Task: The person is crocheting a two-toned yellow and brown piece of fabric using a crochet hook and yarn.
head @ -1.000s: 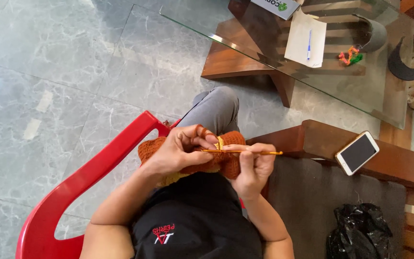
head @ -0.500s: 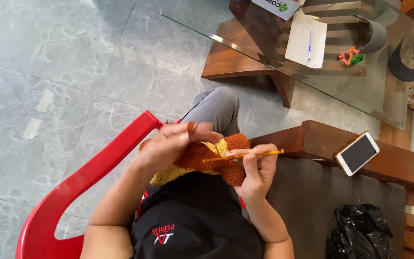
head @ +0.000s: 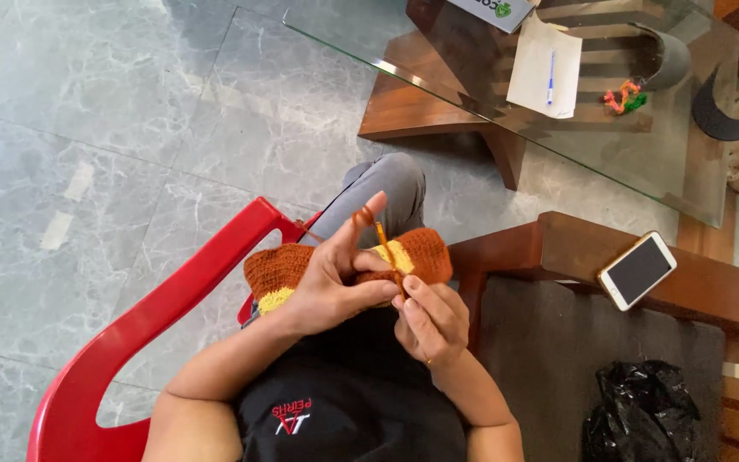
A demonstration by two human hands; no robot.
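Note:
An orange crocheted piece (head: 425,250) with a yellow band lies across my lap. My left hand (head: 335,278) grips it from above, index finger raised with orange yarn (head: 359,216) looped over the fingertip. My right hand (head: 431,318) pinches a thin orange crochet hook (head: 382,238), which points up and away from me into the fabric's edge. The two hands touch at the fingertips over the middle of the piece. My grey trouser knee (head: 391,184) shows just beyond.
I sit in a red plastic chair (head: 156,316) on a grey marble floor. A glass-topped wooden table (head: 438,64) ahead carries paper with a blue pen (head: 549,73). A phone (head: 636,269) rests on a wooden armrest at right, with a black plastic bag (head: 643,419) below it.
The hook has swung from pointing sideways to the right to pointing up and away. My left index finger has lifted with the yarn, and the crocheted piece has spread out wider across my lap.

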